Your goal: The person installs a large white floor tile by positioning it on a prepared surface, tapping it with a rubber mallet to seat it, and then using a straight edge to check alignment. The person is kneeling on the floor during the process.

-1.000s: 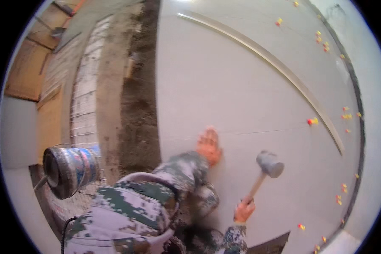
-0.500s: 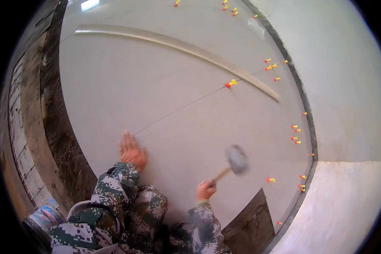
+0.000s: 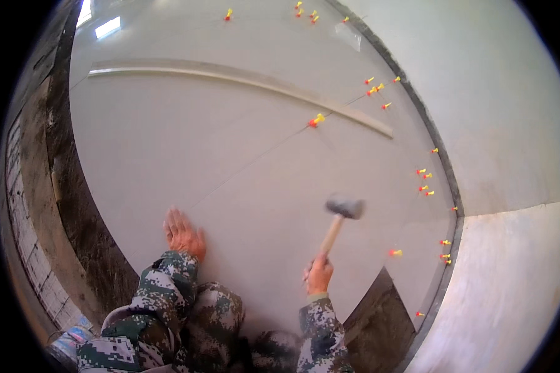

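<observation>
My right hand (image 3: 318,275) is wrapped round the wooden handle of a rubber mallet (image 3: 346,207), whose dark grey head is slightly blurred over the floor tiles. Flat on a large pale grey tile (image 3: 242,168) lies my left hand (image 3: 185,236), its fingers stretched out near a thin joint line. A red and yellow tile leveling clip (image 3: 317,120) stands in that joint, farther off. Right of the mallet, another clip (image 3: 396,253) sits close to the corner of the dark uncovered patch. Whether the mallet head touches the tile I cannot tell.
A long straightedge bar (image 3: 242,87) lies across the far tiles. Several more clips (image 3: 425,174) stand along the right side, beside a dark gap and a pale wall (image 3: 510,124). Dark bare mortar (image 3: 382,317) shows at lower right, and a rough dark strip (image 3: 74,180) runs along the left.
The mallet has swung to a more upright position, and my right hand has moved slightly right and nearer. My left hand stays flat on the tile. The whole view has shifted a little.
</observation>
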Action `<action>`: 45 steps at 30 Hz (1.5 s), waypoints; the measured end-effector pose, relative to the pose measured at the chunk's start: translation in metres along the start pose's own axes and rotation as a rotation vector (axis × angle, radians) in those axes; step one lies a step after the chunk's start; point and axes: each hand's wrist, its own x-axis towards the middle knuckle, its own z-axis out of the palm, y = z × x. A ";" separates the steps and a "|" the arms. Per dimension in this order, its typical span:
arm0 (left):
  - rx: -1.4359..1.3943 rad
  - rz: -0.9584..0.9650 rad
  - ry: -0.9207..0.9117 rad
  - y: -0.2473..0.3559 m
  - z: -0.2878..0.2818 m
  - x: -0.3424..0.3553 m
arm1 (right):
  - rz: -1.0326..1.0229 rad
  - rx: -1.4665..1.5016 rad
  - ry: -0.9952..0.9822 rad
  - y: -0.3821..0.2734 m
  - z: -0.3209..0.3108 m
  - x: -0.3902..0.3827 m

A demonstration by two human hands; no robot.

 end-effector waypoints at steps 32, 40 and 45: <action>0.152 -0.018 -0.061 -0.032 0.025 0.011 | -0.137 -0.823 0.195 0.149 -0.001 -0.039; 0.147 0.023 -0.118 -0.011 0.045 0.041 | -0.169 -0.820 0.219 0.157 -0.008 0.010; 0.136 0.263 -0.136 -0.065 0.019 0.018 | 0.149 -0.208 -0.093 0.153 -0.020 -0.086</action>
